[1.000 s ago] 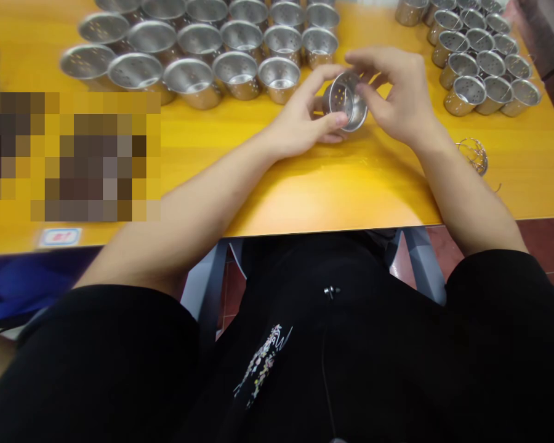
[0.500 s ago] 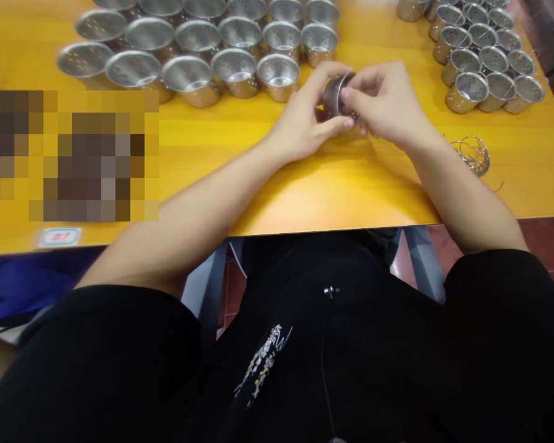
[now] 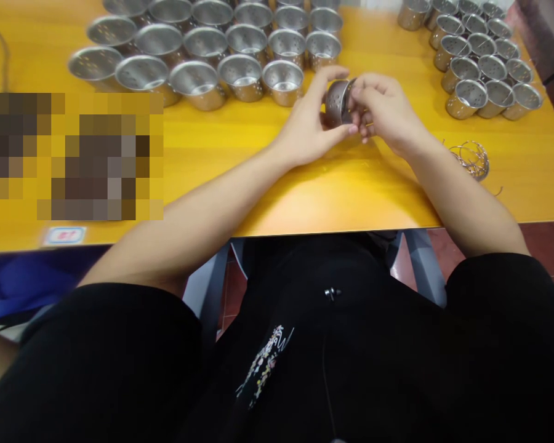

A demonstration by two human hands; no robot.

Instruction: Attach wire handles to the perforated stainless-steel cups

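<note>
A small metal cup with punched holes is held on its side above the table, its mouth turned towards the right. My left hand wraps its thumb and fingers around the cup's wall. At the mouth, my right hand has its fingers curled and pinched near the rim; whatever thin thing may be between them is hidden. Right of my right forearm lies a tangle of thin curved wires on the yellow table.
Rows of similar perforated cups stand upright at the back left. Another cluster of smaller-looking cups, several with a wire across the mouth, stands at the right. A small label sits at the front edge. A pixelated patch covers the left side.
The cup has turned slightly in my left hand, showing more of its holed side. My right thumb has drawn back from inside the mouth to the rim. The view has shifted a little.
</note>
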